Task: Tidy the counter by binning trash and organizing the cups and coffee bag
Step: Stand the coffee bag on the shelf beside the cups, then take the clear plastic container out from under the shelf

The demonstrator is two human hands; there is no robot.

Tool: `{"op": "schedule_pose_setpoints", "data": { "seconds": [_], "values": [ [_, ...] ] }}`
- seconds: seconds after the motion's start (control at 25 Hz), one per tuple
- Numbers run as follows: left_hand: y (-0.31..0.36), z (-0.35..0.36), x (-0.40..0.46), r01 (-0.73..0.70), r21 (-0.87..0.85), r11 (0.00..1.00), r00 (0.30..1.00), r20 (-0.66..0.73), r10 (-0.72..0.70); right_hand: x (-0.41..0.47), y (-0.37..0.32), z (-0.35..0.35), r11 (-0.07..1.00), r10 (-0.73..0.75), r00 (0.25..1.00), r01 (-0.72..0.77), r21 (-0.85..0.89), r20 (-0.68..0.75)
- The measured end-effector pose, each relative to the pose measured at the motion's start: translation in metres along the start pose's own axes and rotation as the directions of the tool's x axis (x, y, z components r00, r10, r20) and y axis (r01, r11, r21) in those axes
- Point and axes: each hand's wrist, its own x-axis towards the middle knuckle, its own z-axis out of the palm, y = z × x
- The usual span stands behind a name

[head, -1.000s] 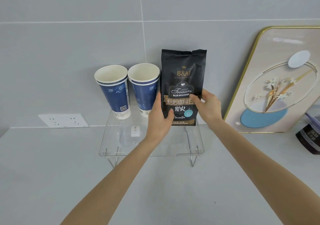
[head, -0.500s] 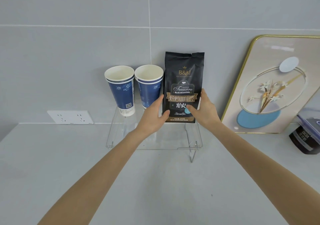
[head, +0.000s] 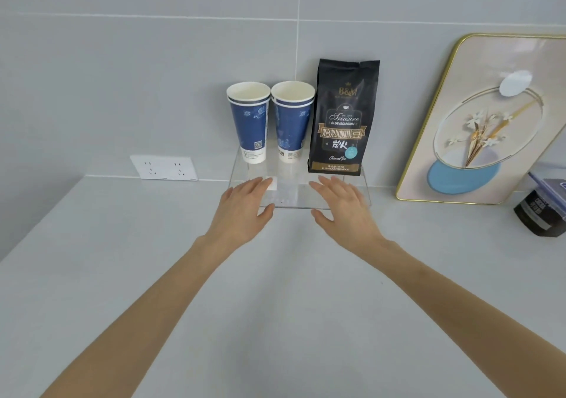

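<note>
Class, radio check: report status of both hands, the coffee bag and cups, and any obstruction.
Left hand open, empty. Right hand open, empty. Coffee bag upright on clear shelf, beside two cup stacks. Nothing in the way.

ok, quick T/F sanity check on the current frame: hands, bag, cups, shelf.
1. Both hands are empty and open. True: left hand and right hand hold nothing.
2. The coffee bag lies flat on the counter. False: it stands upright on the clear shelf.
3. The bag is right of the cups. True: both blue cups stand to its left.
4. The cups are tipped over. False: both stand upright, mouths up.
5. The right hand grips the bag. False: it is below the bag, apart from it.
</note>
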Motion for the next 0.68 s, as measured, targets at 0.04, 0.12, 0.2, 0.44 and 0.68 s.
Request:
{"op": "schedule_pose_setpoints", "data": {
  "seconds": [0.04,0.12,0.2,0.44,0.68],
  "values": [
    [-0.004,0.005,-0.012,0.003,-0.018,1.000,1.000,-0.019,-0.004,-0.009,-0.005,0.008,1.000,-0.008,1.000,0.008,0.005,0.021],
    [-0.010,0.015,-0.031,0.005,-0.046,0.999,0.998,-0.063,-0.008,-0.024,-0.009,0.023,1.000,-0.016,0.999,0.016,0.010,0.049],
    [-0.014,0.025,-0.046,0.011,-0.046,0.999,0.998,-0.060,-0.013,-0.035,-0.011,0.037,1.000,-0.018,0.998,0.016,0.024,0.063],
    [-0.025,0.051,-0.062,0.082,-0.006,0.997,0.993,0.080,-0.082,-0.047,-0.007,0.065,0.998,0.048,0.983,-0.053,0.024,0.176],
    [-0.023,0.075,-0.040,0.179,-0.124,0.976,0.966,0.212,-0.150,-0.031,0.000,0.084,0.975,0.153,0.955,-0.188,0.119,0.256]
  ]
}}
